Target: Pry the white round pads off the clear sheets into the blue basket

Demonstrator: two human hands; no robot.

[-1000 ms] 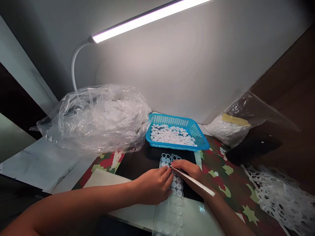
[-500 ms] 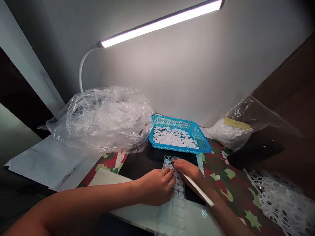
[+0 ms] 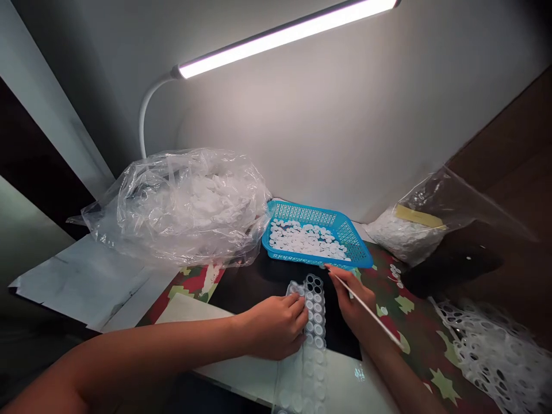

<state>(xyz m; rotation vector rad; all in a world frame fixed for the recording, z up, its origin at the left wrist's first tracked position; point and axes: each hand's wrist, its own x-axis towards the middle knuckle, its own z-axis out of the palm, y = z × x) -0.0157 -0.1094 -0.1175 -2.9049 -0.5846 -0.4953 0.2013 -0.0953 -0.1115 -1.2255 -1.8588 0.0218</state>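
My left hand [image 3: 278, 325] has its fingers curled and pressed down on a clear plastic strip with rows of white rings [image 3: 317, 318]. The strip's far end, with a few dark-centred circles, lies beyond my fingers. My right hand [image 3: 351, 296] grips a thin white stick [image 3: 375, 319], which slants back over the wrist. Its fingertips are at the front rim of the blue basket [image 3: 362, 261], right of the strip. Something small and pale shows at these fingertips, too small to make out. Many small white round discs [image 3: 302, 238] lie in the basket.
A large clear plastic bag [image 3: 190, 207] of white pieces stands at the back left. At the right are another bag [image 3: 399, 233], a dark object [image 3: 452, 261] and a heap of white ringed scraps [image 3: 495, 356]. A lit lamp [image 3: 288, 37] hangs above.
My right hand has moved from the strip's far end, right and away from me, to the basket's front rim, still with the stick. My left hand has stayed on the strip.
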